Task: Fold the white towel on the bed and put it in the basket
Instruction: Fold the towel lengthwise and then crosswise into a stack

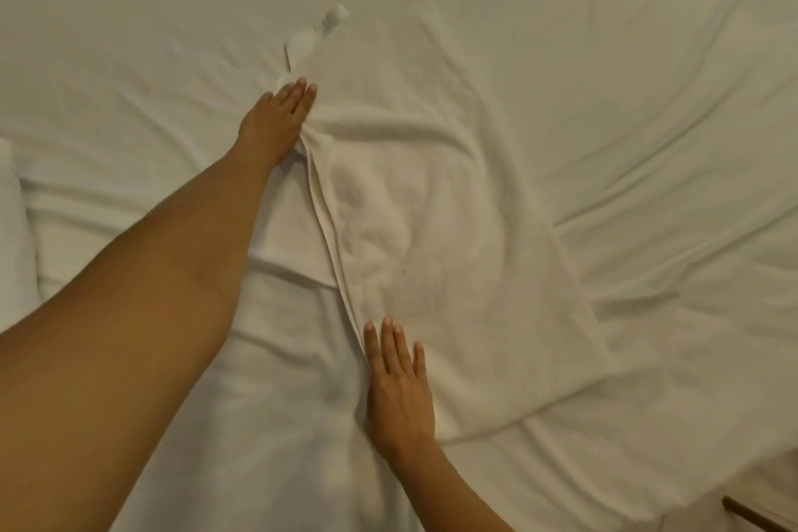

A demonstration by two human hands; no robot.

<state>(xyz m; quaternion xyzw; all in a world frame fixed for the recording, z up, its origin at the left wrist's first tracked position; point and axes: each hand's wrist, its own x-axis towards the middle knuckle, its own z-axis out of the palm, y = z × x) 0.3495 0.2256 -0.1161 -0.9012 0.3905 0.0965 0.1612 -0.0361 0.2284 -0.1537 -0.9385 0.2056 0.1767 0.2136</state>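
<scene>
The white towel (453,229) lies folded lengthwise on the bed, its doubled edges running down its left side from far to near. My left hand (278,119) rests flat with straight fingers on the far part of that edge. My right hand (399,384) lies flat, fingers straight, on the near end of the same edge. A wrinkled bulge sits in the towel's middle. A white label (334,15) sticks out at the towel's far left corner. No basket is in view.
The white creased bed sheet (647,78) fills nearly the whole view. A white pillow edge (11,229) shows at the left. At the lower right corner the bed ends and a brown wooden edge (760,514) shows.
</scene>
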